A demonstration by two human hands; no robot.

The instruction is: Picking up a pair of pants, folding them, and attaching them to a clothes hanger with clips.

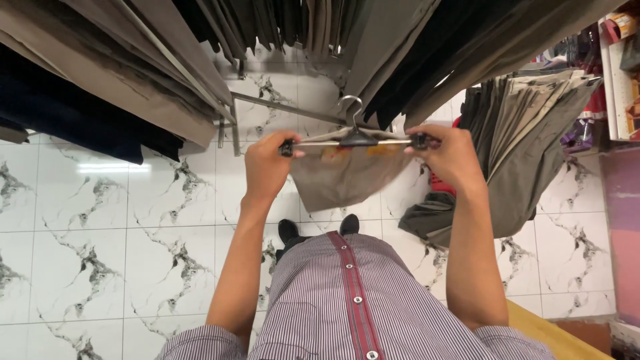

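Observation:
I hold a clip hanger (353, 139) level in front of me, its metal hook pointing away. Grey-brown trousers (347, 177) hang from its two black clips. My left hand (267, 167) grips the left clip end, fingers closed around it. On the other side, my right hand (450, 157) pinches the right clip end and the waistband there. Below the trousers my black shoes (288, 230) show on the white marble-pattern floor tiles (100, 220).
Rows of hanging trousers (120, 73) in grey, brown and black fill the racks on the left and ahead. More folded trousers (527, 127) hang at right over a metal rail (280, 107). Shelves with goods (620, 73) stand at far right; a yellow surface (547, 333) lies by my right elbow.

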